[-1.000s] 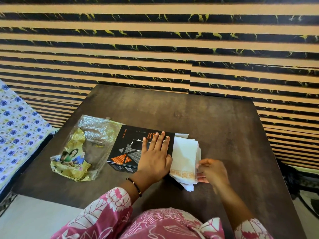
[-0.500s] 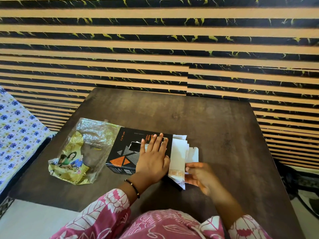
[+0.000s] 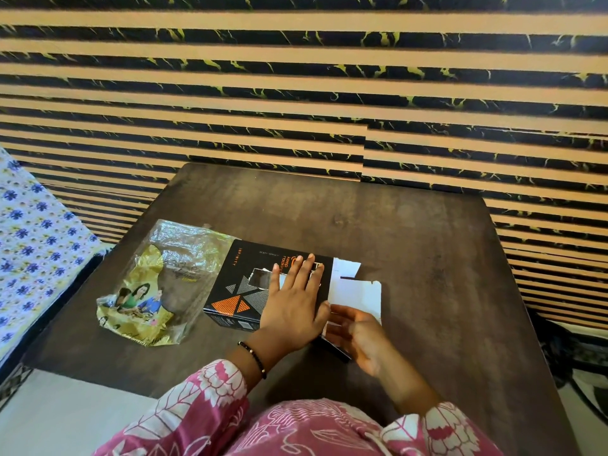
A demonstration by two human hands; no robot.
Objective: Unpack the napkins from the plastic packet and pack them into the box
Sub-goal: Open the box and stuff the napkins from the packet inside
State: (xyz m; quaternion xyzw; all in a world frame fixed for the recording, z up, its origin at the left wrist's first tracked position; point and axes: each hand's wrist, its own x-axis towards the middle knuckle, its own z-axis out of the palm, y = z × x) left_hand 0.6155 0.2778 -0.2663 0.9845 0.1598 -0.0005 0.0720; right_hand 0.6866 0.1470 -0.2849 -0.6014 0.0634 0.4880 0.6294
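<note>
A black box (image 3: 241, 284) with orange triangles lies flat on the dark table (image 3: 411, 258). My left hand (image 3: 296, 306) rests flat on its top, fingers spread. The box's right end is open, with white flaps (image 3: 360, 291) sticking out and a black flap under my wrist. At that opening my right hand (image 3: 357, 335) has its fingers stretched against the end and grips nothing. The napkins are out of sight, hidden behind the flaps and my hands. The clear and gold plastic packet (image 3: 158, 284) lies crumpled and flat to the left of the box, touching it.
A wall of tan and black stripes (image 3: 296, 93) runs along the table's far edge. A bed with a blue-flowered sheet (image 3: 33, 251) stands left of the table. My pink patterned sleeves are at the near edge.
The napkin stack that stuck out of the box's right end has slid inside. My right hand moved left to the opening. My left hand stayed on the box.
</note>
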